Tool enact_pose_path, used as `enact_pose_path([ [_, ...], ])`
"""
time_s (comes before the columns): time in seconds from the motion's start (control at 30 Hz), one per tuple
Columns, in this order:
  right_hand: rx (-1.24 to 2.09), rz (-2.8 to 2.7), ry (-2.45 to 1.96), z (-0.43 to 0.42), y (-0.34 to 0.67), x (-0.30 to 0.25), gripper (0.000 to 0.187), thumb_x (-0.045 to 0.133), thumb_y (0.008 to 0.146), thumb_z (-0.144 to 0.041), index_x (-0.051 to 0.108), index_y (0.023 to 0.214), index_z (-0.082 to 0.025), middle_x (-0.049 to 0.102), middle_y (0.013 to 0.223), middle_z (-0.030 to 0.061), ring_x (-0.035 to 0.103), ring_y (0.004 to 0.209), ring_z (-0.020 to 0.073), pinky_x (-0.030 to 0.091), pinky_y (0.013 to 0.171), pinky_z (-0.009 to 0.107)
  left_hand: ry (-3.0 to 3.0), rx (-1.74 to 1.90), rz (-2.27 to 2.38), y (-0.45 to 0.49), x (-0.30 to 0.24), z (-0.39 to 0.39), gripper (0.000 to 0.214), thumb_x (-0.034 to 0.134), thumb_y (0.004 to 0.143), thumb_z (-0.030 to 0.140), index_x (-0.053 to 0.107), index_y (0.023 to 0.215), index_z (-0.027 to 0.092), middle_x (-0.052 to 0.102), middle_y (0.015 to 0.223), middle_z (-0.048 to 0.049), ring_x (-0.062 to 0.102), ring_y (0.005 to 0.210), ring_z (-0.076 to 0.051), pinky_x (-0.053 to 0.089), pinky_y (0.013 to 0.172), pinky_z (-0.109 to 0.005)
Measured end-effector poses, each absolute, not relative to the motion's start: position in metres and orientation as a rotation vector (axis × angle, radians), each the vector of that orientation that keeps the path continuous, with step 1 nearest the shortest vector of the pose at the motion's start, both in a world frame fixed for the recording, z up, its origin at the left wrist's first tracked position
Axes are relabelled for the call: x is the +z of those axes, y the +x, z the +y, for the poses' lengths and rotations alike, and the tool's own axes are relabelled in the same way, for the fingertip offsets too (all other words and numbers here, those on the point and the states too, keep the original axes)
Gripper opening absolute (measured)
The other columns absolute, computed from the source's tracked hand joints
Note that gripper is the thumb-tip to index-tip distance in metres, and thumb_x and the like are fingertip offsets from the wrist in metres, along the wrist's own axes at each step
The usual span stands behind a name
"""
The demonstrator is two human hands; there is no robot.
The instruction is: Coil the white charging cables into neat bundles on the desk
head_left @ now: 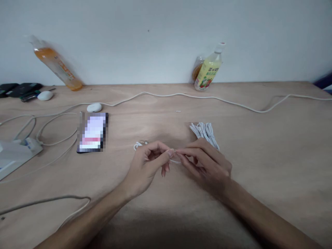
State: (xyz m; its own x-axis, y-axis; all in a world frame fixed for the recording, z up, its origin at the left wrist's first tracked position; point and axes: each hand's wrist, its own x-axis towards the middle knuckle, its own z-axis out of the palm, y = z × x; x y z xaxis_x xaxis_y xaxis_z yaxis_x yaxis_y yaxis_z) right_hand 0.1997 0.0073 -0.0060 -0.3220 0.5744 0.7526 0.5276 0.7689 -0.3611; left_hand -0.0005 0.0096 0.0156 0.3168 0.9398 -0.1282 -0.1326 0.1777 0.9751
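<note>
My left hand (145, 164) is closed, its thumb and forefinger pinched at the middle of the table. My right hand (207, 159) is closed too, and its pinched fingertips nearly meet those of the left. A thin white cable (176, 162) curves between them; its tiny end at the fingertips is mostly hidden. White cable loops (137, 145) show just behind the left hand. Behind the right hand lies a bundle of white cables (203, 131), partly covered by that hand.
A phone (93, 133) with a blurred screen and a white earbud case (94, 108) lie at left, near a white power strip (18, 155). A long white cord (202, 97) crosses the back. An orange drink bottle (58, 67) and a yellow drink bottle (209, 69) stand by the wall.
</note>
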Motion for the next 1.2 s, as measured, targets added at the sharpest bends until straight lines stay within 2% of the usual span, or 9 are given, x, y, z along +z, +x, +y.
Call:
enact_pose_path([
  [0.23,0.166,-1.940,-0.810,0.0100,0.2028,-0.0086,0.019,0.074,0.099,-0.007,0.075,0.110,-0.023,0.075,0.092,0.0043,0.072,0.078,0.0191,0.062,0.065,0.032,1.081,0.915,0.954,-0.0011,0.0194,0.0105,0.026,0.083,0.089,0.038,0.073,0.078,0.017,0.066,0.060,0.0021,0.057,0.049,-0.009,0.049,0.048,-0.021],
  [0.5,0.167,-1.996,-0.746,0.0128,0.2056,-0.0042,0.018,0.070,0.101,-0.003,0.073,0.109,-0.019,0.075,0.094,0.0057,0.072,0.083,0.0197,0.063,0.072,0.033,1.061,0.880,0.939,-0.0013,0.0237,0.0118,0.030,0.087,0.086,0.041,0.072,0.075,0.017,0.064,0.058,0.0029,0.055,0.048,-0.009,0.049,0.046,-0.020],
  [0.7,0.175,-2.035,-0.719,0.0152,0.2098,-0.0031,0.020,0.067,0.104,-0.006,0.075,0.110,-0.023,0.076,0.094,0.0044,0.072,0.081,0.0196,0.062,0.069,0.034,1.056,0.849,0.933,-0.0026,0.0242,0.0133,0.032,0.090,0.083,0.042,0.072,0.074,0.017,0.063,0.055,0.0037,0.054,0.046,-0.008,0.048,0.045,-0.019],
  [1.0,0.176,-1.976,-0.763,0.0137,0.2077,-0.0056,0.020,0.072,0.100,-0.006,0.077,0.108,-0.023,0.076,0.091,0.0039,0.073,0.079,0.0197,0.064,0.069,0.033,1.051,0.848,0.931,-0.0029,0.0221,0.0134,0.036,0.087,0.085,0.048,0.071,0.072,0.018,0.063,0.055,0.0034,0.052,0.043,-0.008,0.049,0.045,-0.021],
  [1.2,0.177,-2.000,-0.744,0.0136,0.2082,-0.0046,0.020,0.069,0.101,-0.004,0.075,0.110,-0.022,0.076,0.093,0.0048,0.073,0.082,0.0203,0.064,0.072,0.034,1.028,0.845,0.927,-0.0026,0.0197,0.0130,0.037,0.087,0.084,0.048,0.070,0.072,0.018,0.063,0.058,0.0030,0.054,0.045,-0.008,0.048,0.043,-0.020],
])
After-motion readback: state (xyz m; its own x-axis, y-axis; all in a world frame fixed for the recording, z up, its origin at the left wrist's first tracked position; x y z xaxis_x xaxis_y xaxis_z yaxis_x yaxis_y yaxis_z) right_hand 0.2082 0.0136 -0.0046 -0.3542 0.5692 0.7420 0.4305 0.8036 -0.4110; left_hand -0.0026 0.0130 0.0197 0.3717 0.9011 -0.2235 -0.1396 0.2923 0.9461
